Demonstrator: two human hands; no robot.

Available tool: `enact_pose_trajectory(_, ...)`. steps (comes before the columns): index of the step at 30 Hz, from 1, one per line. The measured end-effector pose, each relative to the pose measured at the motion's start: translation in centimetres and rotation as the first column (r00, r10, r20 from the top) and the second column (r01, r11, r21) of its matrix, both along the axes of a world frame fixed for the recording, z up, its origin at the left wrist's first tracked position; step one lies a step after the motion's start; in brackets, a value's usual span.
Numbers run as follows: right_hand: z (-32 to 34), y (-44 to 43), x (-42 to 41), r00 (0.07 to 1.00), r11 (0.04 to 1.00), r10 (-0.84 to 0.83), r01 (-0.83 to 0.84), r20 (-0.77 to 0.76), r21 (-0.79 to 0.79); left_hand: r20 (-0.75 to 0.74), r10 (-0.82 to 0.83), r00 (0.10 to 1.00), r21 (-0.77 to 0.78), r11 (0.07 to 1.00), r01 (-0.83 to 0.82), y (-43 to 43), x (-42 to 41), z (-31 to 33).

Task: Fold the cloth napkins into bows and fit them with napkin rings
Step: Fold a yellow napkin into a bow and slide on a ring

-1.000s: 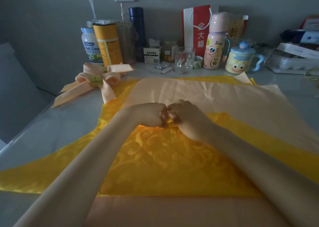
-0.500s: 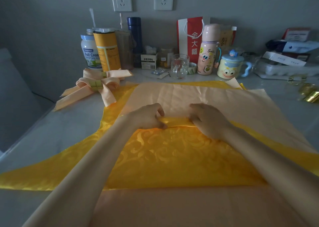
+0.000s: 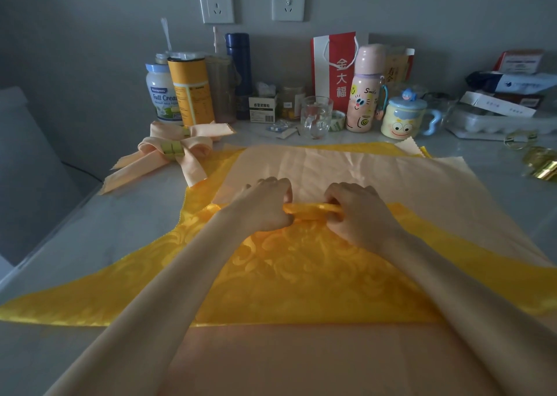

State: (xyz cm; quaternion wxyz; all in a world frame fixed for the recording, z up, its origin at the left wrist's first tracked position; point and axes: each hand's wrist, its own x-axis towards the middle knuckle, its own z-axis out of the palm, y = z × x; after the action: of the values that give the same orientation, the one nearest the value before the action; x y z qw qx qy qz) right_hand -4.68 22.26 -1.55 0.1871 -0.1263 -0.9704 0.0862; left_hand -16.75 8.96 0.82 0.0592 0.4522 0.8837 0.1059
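1. Two bare forearms reach forward from the near edge of the pale grey table [image 3: 120,230], converging at its middle.
2. The left hand [image 3: 265,207] sits knuckles-up, fingers and thumb curled round the rolled far edge of a glossy yellow swirl-patterned cloth napkin [image 3: 301,275].
3. The right hand [image 3: 360,212] mirrors it close by, pinching the same roll; a short yellow stretch shows between them.
4. The yellow napkin lies spread on a plain peach cloth napkin [image 3: 361,166].
5. A finished peach napkin bow in a gold band [image 3: 171,150] lies rear left; loose shiny gold napkin rings [image 3: 539,162] lie far right.
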Motion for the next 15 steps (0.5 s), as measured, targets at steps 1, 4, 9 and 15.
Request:
enact_pose_trajectory(1,-0.3,0.0,0.0,1.0,0.998,0.005,-0.003,-0.017,0.07,-0.01,-0.015,1.0,-0.007,1.0,0.014,-0.1,0.2,0.5)
enact_pose_trajectory(4,-0.4,-0.1,0.2,0.992,0.985,0.08,-0.065,-0.092,0.163,0.053,-0.009,0.999,0.01,1.0,0.008,-0.1,0.5,1.7)
enact_pose_trajectory(9,1.7,-0.3,0.8,0.919,0.992,0.093,-0.052,0.382,-0.116,0.115,0.021,0.993,-0.233,0.972,0.006,0.2,1.2,1.5)
enact_pose_trajectory(15,1.2,-2.3,0.3,0.988,1.0,0.02,-0.018,0.152,-0.015,0.18,0.005,0.984,-0.276,0.96,0.045,0.2,1.2,0.8)
